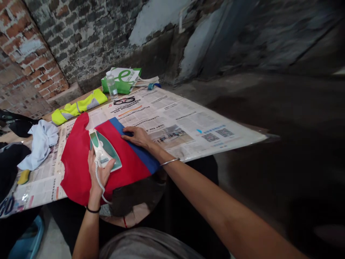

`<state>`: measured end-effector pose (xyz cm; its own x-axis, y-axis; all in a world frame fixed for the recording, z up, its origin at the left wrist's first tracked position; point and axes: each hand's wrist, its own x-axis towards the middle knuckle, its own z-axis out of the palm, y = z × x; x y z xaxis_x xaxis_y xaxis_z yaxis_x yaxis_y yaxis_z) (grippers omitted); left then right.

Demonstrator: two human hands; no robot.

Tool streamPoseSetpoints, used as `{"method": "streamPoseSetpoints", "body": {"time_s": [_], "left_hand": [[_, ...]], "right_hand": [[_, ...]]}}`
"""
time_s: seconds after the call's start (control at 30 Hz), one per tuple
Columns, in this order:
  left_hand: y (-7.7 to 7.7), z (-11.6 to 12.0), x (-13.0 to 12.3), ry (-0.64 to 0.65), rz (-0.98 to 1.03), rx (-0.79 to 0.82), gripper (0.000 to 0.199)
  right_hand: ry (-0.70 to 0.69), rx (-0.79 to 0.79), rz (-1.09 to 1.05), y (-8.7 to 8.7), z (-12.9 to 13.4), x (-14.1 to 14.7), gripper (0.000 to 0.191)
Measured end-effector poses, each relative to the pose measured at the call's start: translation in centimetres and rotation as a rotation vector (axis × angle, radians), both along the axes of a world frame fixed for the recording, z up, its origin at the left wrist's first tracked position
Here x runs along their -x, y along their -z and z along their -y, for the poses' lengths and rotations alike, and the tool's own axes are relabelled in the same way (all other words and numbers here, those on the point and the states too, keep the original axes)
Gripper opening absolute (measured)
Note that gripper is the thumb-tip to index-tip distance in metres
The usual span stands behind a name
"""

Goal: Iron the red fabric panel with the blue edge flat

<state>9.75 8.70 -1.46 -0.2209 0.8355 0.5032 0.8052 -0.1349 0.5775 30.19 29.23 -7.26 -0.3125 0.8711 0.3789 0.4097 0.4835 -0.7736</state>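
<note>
A red cloth piece (77,158) with a blue band (142,154) along its right side lies on the newspaper-covered table (188,118). On the red part rests a white and green iron (104,153), its tip pointing away from me. My left hand (98,171) is wrapped round the iron's handle, and the white cord hangs down over the wrist. Fingers apart, my right hand (137,136) touches the blue band near its far end and holds nothing.
Black-framed glasses (124,101), a clear bottle (111,86), a green and white bag (126,77) and blue tape (151,86) are at the back. Leftward are a yellow vest (81,106), a pale cloth (40,144), a sponge (24,177) and scissors (7,205).
</note>
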Motion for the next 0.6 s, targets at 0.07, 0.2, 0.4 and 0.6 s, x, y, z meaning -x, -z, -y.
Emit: {"method": "streamPoseSetpoints", "body": {"time_s": [0.07, 0.2, 0.4, 0.6], "left_hand": [[0.2, 1.6, -0.3, -0.011, 0.004, -0.006, 0.059], [0.8, 5.3, -0.8, -0.011, -0.032, 0.009, 0.062], [1.4, 7.7, -1.0, 0.058, -0.123, -0.059, 0.067], [1.3, 6.1, -1.1, 0.055, -0.1, -0.048, 0.062]], "right_hand": [[-0.002, -0.009, -0.003, -0.1, 0.0, 0.0, 0.029], [-0.004, -0.02, -0.004, -0.1, 0.0, 0.0, 0.029], [0.003, -0.028, -0.008, 0.3, -0.2, 0.1, 0.03], [-0.005, -0.028, 0.001, 0.6, -0.2, -0.1, 0.031]]}}
